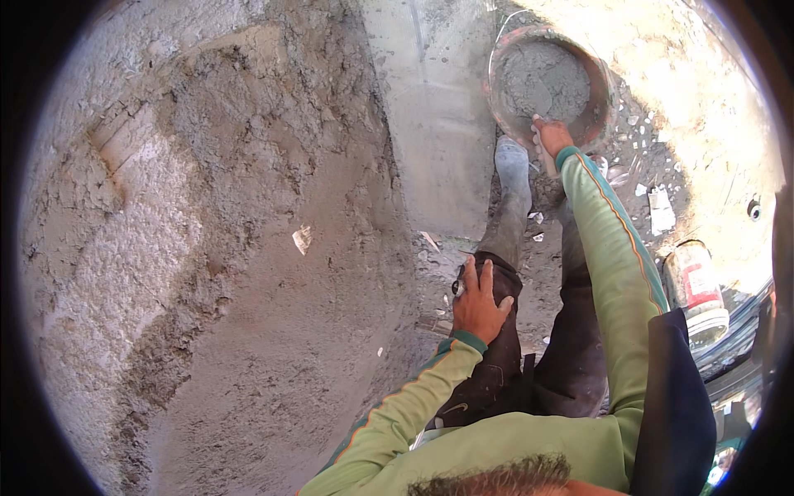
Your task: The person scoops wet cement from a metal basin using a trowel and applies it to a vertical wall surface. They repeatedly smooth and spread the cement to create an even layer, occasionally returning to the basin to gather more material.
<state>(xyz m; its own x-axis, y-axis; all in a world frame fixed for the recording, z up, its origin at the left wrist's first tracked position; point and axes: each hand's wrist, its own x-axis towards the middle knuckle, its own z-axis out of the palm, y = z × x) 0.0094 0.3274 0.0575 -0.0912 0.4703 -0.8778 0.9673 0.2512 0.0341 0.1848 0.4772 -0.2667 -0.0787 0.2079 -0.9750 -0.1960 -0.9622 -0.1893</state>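
Observation:
My right hand (pixel 555 136) reaches to the near rim of a round bucket (pixel 597 106) and is closed around the handle of a trowel (pixel 547 159). The trowel's blade lies in or on the wet grey mortar (pixel 542 76) inside the bucket, so its edges are hard to make out. My left hand (pixel 480 303) rests on my left knee (pixel 502 277) with its fingers apart and nothing in it. A ring-like dark object sits on one of its fingers.
A rough mortar-covered surface (pixel 314 273) fills the left side, beside a smooth grey slab (pixel 442 124). My boot (pixel 513 165) stands close to the bucket. A white-and-red plastic container (pixel 693 281) lies at the right, with pale rubble (pixel 661 211) scattered near it.

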